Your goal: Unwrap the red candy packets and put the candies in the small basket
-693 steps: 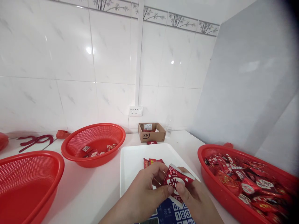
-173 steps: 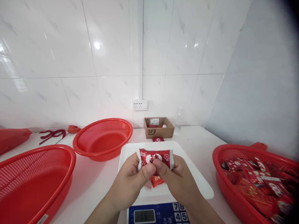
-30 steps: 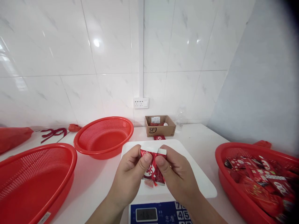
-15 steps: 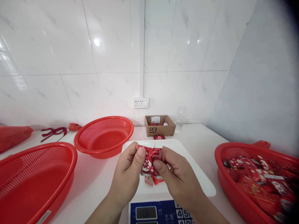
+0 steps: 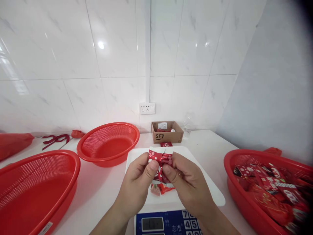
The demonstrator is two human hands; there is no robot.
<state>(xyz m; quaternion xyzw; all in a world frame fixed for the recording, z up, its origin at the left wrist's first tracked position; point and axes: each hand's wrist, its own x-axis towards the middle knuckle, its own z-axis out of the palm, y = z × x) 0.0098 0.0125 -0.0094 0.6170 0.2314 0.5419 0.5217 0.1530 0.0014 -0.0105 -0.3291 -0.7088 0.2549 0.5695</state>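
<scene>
Between both hands is a red snack packet with white print, held above the white pan of a digital scale. My left hand pinches its left side, thumb on the front. My right hand grips the right side the same way, its thumb close to the left one. The packet's lower part bulges and is partly covered by the fingers. On the pan below lie small wrapped candies, half hidden by the hands. The scale's blue panel with display and number keys sits nearest me.
A red basket full of red-wrapped snacks stands at the right. Two more red baskets, one at the near left and one farther back, sit on the white table. Near the wall are a cardboard box, a clear plastic bottle and dark red ribbon.
Both hands have drawn slightly closer together, the left one moving right. The packet is now more creased and bunched between the thumbs.
</scene>
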